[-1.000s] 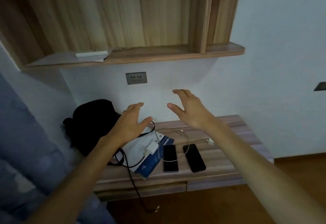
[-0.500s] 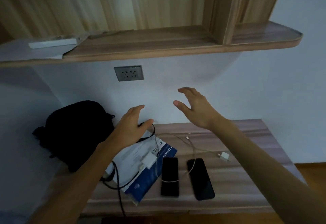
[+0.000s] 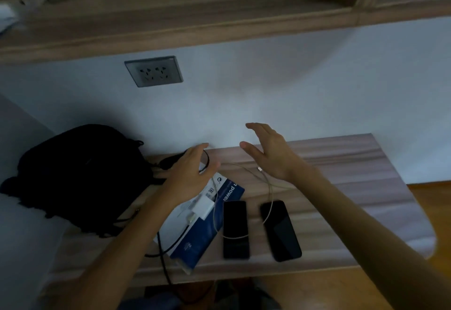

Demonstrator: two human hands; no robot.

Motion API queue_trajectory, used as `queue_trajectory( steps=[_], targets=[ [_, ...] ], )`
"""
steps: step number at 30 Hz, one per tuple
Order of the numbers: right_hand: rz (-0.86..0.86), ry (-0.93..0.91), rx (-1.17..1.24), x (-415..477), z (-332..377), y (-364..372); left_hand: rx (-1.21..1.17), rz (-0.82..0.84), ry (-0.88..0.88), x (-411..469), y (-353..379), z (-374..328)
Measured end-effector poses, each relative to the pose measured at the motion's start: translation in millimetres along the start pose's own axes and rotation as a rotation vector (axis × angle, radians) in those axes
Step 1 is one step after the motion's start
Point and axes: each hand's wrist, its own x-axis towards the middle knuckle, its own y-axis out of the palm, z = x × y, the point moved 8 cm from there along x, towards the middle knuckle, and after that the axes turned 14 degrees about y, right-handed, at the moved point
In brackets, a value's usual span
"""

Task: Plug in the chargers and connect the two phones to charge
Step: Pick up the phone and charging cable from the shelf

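Home bedroom — wall shelf (image 3: 219,24), backpack (image 3: 80,175).

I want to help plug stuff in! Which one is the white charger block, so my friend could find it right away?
Start at the wooden table under the wall socket. Near its left side, beside the black bag, lies a blue and white packet. The white charger block sits on that packet, left of the two dark phones; it is the only chunky white cube there.

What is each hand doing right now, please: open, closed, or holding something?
Left hand: open, fingers spread, holding nothing, above the black cable.
Right hand: open, holding nothing, above the wooden table.
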Motion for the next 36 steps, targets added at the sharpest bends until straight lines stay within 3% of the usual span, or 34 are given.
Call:
queue_trajectory(
  steps=[4,16,25,36],
  targets=[
    [0.089,0.09,0.012,-3.3,-24.3,38.9,-0.053,0.04,0.012,-3.3,26.2,20.4],
    [0.395,0.443,0.065,-46.1,-102.9,169.9,-0.243,0.333,-0.28,-49.3,138.4,83.0],
    [0.491,0.532,0.095,-50.9,-129.0,207.6,-0.36,0.431,-0.512,-69.0,180.1,111.1],
    [0.446,0.731,0.599,-49.0,-137.2,221.1,-0.828,0.048,-0.875,-83.9,185.8,134.5]
  ],
)
